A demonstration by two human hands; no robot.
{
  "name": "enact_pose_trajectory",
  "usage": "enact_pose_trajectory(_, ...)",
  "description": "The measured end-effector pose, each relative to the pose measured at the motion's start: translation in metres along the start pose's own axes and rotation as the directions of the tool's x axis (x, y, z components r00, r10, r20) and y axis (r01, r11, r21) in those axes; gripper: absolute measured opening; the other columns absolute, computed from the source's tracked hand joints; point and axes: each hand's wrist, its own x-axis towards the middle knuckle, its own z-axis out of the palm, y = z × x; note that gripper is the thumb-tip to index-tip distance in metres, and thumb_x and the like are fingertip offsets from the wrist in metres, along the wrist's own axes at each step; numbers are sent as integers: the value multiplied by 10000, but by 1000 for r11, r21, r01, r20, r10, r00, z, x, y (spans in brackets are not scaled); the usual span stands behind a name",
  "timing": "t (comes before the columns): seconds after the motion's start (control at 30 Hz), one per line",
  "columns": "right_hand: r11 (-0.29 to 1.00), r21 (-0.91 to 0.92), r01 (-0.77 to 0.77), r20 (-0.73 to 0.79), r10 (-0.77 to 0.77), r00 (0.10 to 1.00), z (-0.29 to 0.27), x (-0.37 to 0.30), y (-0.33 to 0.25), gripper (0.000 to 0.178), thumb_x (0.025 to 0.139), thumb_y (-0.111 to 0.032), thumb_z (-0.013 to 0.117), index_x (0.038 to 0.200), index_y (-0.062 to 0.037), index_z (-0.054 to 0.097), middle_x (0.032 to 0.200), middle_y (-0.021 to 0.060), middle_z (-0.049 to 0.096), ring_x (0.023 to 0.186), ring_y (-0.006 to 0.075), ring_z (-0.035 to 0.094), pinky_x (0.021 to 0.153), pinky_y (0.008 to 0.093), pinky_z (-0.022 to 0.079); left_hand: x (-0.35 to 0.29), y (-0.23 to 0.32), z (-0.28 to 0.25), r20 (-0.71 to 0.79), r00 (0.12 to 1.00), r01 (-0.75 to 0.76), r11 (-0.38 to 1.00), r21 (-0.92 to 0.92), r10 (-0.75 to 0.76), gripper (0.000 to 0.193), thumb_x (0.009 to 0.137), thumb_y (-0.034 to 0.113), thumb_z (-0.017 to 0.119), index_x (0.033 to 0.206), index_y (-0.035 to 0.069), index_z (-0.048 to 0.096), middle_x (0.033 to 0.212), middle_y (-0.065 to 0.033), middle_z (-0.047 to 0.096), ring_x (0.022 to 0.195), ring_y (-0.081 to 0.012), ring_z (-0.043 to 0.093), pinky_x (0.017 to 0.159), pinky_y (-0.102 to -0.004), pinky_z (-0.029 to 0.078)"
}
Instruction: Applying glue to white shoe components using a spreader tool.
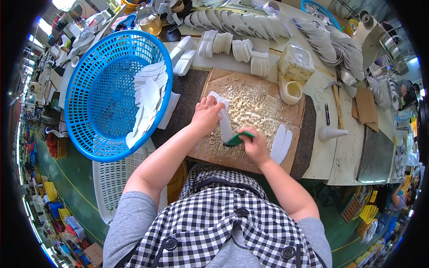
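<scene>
A long white strip [225,127], perhaps a shoe part, lies on a cardboard sheet [254,80] crusted with yellowish dried residue. My left hand [208,115] has its curled fingers on the strip's far end. In my right hand [255,147] is a green-handled brush [241,136], its dark head down against the strip's near end. To the right of that hand, a couple of white pieces [281,144] rest side by side on the cardboard. A small round pot [291,92], coated in cream-coloured residue, stands at the cardboard's far right corner.
A blue plastic basket [73,107] with white pieces inside stands tilted on the left. Stacks of white strips [222,43] and rows of curved white parts [237,22] line the back. A hammer [338,105], a pen [327,115] and a white cone-shaped piece [331,133] lie on the right.
</scene>
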Motion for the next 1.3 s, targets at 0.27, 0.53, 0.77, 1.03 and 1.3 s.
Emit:
enact_pose_trajectory(0.27, 860, 456, -226, -294, 386, 874, -44, -75, 4, 167, 928, -23, 600, 1090, -41, 563, 1032, 62, 601, 859, 144, 635, 724, 279, 572, 26, 10, -17, 254, 958, 177, 972, -157, -134, 262, 765, 83, 703, 957, 46, 529, 927, -170, 624, 941, -371, 602, 799, -459, 461)
enact_pose_trajectory(0.53, 890, 432, -147, -686, 430, 587, -125, -102, 8, 226, 965, -95, 567, 1164, -20, 490, 1049, 102, 576, 898, 184, 637, 729, 320, 600, 10, 129, -22, -401, 753, -577, 816, -24, 521, 253, 776, 16, 590, 1013, 80, 649, 963, -75, 663, 913, -264, 629, 836, -393, 490)
enact_pose_trajectory(0.77, 959, 265, -104, -679, 262, 685, -111, -73, 15, 193, 966, -76, 561, 1139, 9, 544, 1079, 96, 590, 922, 179, 637, 785, 289, 564, -35, 157, 65, 265, 747, -632, 775, 1, 609, 235, 797, 118, 561, 1024, 87, 616, 988, -74, 576, 977, -234, 569, 872, -379, 440)
enact_pose_trajectory(1.03, 958, -274, 82, -361, -181, 915, -83, -74, 31, 288, 861, 107, 550, 1075, -64, 639, 1025, 112, 683, 967, 260, 666, 847, 329, 522, -46, 130, 46, 274, 836, -487, 873, -30, 476, 249, 848, 146, 544, 1079, 93, 621, 1070, -79, 599, 1029, -240, 559, 911, -381, 425)
enact_pose_trajectory(1.3, 993, -109, -48, -628, -31, 778, -105, -32, -3, 122, 931, -55, 594, 1035, -14, 643, 1020, 118, 672, 941, 174, 629, 800, 306, 499, -75, -9, 6, -4, 971, -216, 892, 398, 237, 496, 783, 75, 566, 1278, 69, 541, 1365, -71, 490, 1297, -255, 426, 1047, -427, 341)
